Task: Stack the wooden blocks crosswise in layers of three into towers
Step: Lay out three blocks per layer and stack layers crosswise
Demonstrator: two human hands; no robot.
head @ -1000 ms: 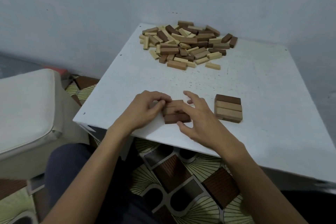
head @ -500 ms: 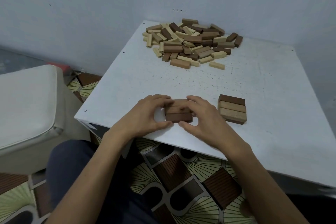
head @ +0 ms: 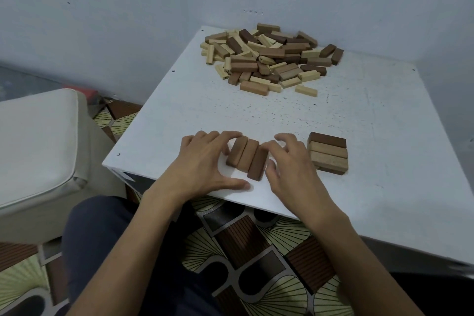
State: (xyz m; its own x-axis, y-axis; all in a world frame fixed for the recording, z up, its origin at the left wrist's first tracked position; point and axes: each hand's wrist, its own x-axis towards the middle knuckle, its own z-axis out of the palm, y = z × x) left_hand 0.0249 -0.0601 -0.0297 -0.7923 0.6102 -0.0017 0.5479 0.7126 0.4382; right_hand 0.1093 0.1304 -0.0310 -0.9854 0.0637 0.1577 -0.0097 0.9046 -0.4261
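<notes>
Three brown wooden blocks (head: 246, 158) lie side by side in a slightly staggered row near the front edge of the white table (head: 359, 110), pointing away from me at a slant. My left hand (head: 202, 162) curls its fingertips against the row's left block, thumb spread on the table. My right hand (head: 289, 162) presses its fingers against the right block. The row is held between both hands. To the right stands a low stack (head: 328, 153) with three blocks on top and a lower layer showing under its front edge. A loose pile of light and dark blocks (head: 269, 56) sits at the table's far side.
The table stands in a corner, with grey walls behind and to the right. A pale cushioned seat (head: 36, 141) is close on the left. My legs and a patterned floor (head: 243, 251) lie below the table's front edge.
The row of three blocks has been turned from lying crosswise to pointing away from me. Both hands shifted with it and now sit on its two sides.
</notes>
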